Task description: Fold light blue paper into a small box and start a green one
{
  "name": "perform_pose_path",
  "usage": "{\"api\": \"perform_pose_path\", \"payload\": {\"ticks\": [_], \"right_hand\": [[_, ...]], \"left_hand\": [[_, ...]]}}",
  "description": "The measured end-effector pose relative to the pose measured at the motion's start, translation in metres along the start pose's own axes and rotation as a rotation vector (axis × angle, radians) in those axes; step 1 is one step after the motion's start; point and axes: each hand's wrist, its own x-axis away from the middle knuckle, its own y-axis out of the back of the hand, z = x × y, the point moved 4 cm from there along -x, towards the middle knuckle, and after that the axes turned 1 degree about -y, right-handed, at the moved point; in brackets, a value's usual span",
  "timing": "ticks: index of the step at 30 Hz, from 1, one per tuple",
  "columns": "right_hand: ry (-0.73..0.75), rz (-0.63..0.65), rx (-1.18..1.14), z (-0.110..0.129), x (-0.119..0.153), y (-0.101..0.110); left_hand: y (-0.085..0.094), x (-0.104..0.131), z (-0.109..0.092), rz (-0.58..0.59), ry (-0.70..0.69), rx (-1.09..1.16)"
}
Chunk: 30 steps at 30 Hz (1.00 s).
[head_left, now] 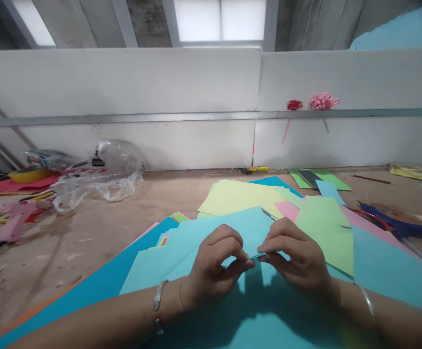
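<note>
Between my two hands is a small, narrow piece of light blue paper (257,255), seen almost edge-on. My left hand (220,261) pinches its left end between thumb and fingertips. The right end is pinched by my right hand (294,257) in the same way. Both hands are just above light blue sheets of paper (182,247), and their shadows fall on them. A thin metal blade or scissor tip (269,214) shows behind my right hand; the rest of it is hidden. Most of the small piece is covered by my fingers.
Around the hands lie yellow paper (240,194), green paper (323,232) and dark blue paper (98,276). At left are a pink glue gun (17,218) and a clear plastic bag (105,169). A blue-handled tool (396,220) lies at right. Paper flowers (323,101) hang on the back rail.
</note>
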Motion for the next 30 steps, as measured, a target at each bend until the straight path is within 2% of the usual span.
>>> {"api": "perform_pose_path", "payload": {"ticks": [4, 9, 11, 13, 16, 18, 21, 24, 26, 27, 28, 30], "right_hand": [[-0.053, 0.01, -0.024, -0.002, -0.002, 0.0], [-0.241, -0.067, -0.122, 0.0, -0.005, 0.003], [-0.295, -0.076, -0.172, 0.003, -0.005, 0.002], [-0.364, -0.06, -0.186, 0.001, -0.003, 0.001], [-0.459, -0.052, -0.168, -0.009, 0.001, 0.0], [-0.412, -0.06, -0.112, -0.015, 0.001, 0.001], [-0.137, -0.049, 0.109, -0.012, -0.001, 0.003], [0.113, -0.02, 0.26, -0.005, -0.001, 0.001], [0.131, 0.019, 0.254, -0.007, 0.0, -0.001], [0.075, 0.052, 0.232, -0.012, 0.0, -0.003], [-0.028, 0.089, 0.204, -0.02, 0.001, -0.004], [-0.313, 0.15, 0.15, -0.04, 0.005, -0.007]], "left_hand": [[0.002, -0.002, 0.002, -0.01, 0.066, 0.056], [0.003, -0.004, 0.007, -0.037, 0.163, 0.063], [0.0, -0.002, 0.011, -0.01, 0.212, 0.079], [-0.005, 0.0, 0.017, 0.057, 0.325, 0.14], [-0.013, 0.008, 0.03, 0.12, 0.626, 0.363], [-0.02, 0.015, 0.037, 0.137, 0.878, 0.597], [-0.03, 0.026, 0.04, 0.16, 1.208, 0.942], [-0.034, 0.029, 0.037, 0.233, 1.354, 1.113], [-0.035, 0.027, 0.036, 0.277, 1.395, 1.117], [-0.035, 0.025, 0.037, 0.256, 1.414, 1.096], [-0.034, 0.023, 0.04, 0.182, 1.424, 1.063], [-0.029, 0.019, 0.049, -0.089, 1.417, 0.975]]}}
